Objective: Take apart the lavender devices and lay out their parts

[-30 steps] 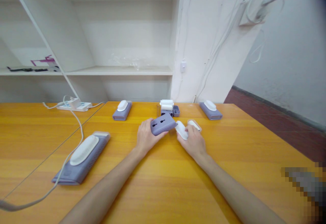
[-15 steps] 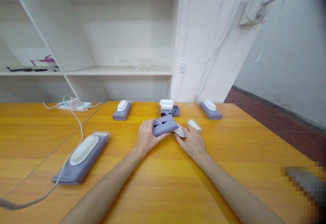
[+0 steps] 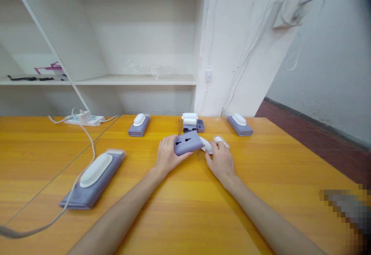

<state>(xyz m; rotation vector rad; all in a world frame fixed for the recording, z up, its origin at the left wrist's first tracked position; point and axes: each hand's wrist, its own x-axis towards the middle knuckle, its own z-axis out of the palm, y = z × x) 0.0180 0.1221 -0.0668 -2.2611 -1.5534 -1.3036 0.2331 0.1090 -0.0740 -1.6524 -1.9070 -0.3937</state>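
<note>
My left hand (image 3: pixel 166 156) grips a purple slotted case (image 3: pixel 188 143), tilted up off the orange table (image 3: pixel 185 208). Just to its right my right hand (image 3: pixel 220 161) is closed on a white oval piece (image 3: pixel 206 145), whose end sits right beside the case's right edge. A second white oval piece in a clear tray (image 3: pixel 221 141) lies just beyond my right fingers.
Purple bases with white ovals lie at the near left (image 3: pixel 92 179), back centre-left (image 3: pixel 139 125) and back right (image 3: pixel 239 125). A small purple holder with white parts (image 3: pixel 191 122) stands behind the case. A power strip (image 3: pixel 84 120) and cable (image 3: pixel 87 142) cross the left side.
My right hand has moved the white oval piece away from me and in toward the purple case's right edge. The left hand and case barely moved.
</note>
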